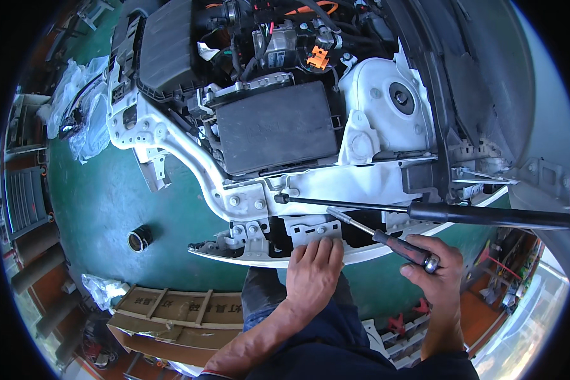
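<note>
My left hand (315, 271) is curled over the edge of a white fender panel (247, 259), its fingertips beside a light metal bracket (302, 232). What lies under those fingers is hidden. In my right hand (438, 269) is a nut driver (396, 245) with a dark and red handle and a slim metal shaft. My fingers and thumb wrap round its handle end. The shaft points up and left, its socket tip just below the thin rod of a black gas strut (481, 216) and above the bracket.
The open engine bay holds a flat black cover (277, 130), a white strut tower (386, 104) and an orange connector (318, 58). A cardboard box (177, 310) lies near my legs. On the green floor are a dark round can (139, 239) and clear plastic sheeting (85, 104).
</note>
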Demonstrator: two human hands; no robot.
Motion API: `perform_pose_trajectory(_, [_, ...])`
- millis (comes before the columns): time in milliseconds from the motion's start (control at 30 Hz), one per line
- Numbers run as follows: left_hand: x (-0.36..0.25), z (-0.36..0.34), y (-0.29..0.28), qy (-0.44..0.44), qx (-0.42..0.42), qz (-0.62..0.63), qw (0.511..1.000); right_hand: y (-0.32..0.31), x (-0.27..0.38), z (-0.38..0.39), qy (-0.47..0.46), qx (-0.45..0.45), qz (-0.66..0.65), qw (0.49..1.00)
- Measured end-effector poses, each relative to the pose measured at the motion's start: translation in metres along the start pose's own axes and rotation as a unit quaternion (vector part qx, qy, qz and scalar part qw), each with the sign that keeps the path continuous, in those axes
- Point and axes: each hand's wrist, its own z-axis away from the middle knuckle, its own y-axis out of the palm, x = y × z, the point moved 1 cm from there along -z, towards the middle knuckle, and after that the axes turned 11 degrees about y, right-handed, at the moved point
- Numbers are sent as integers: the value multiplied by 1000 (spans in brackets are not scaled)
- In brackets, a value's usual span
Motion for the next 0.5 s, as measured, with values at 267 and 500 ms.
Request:
perform_pose_trajectory(267, [47, 21, -38, -212, -44, 111, 970, 4, -9, 5, 27, -9, -34, 999])
perform_pose_trajectory(500, [97, -4, -34, -292, 128, 228, 920, 3, -7, 3, 21, 3, -37, 999])
